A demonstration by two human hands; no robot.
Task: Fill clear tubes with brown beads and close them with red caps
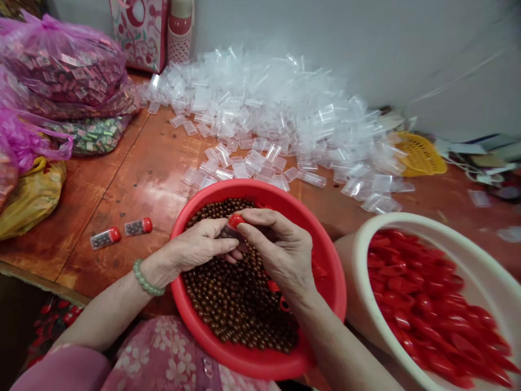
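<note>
Above a red basin (259, 369) of small shiny brown balls (236, 304), my left hand (199, 244) is closed around a small clear plastic tube (228, 233) with dark contents. The fingers hide part of the tube. My right hand (285, 255) pinches a red cap (235, 220) at the tube's upper end; whether it is fully seated, I cannot tell. A few red plastic pieces (273, 286) lie among the balls beneath my right hand. On the table to the left lie two capped tubes, one nearer tube (105, 238) and one farther tube (138, 226), with dark balls inside.
A large heap of clear tubes (260, 114) covers the table's back. At the right, a white tub (358, 260) holds many red plastic pieces (427, 309). Purple bags (61, 60) of small packets stand at the left. A yellow basket (421, 155) sits behind the tub.
</note>
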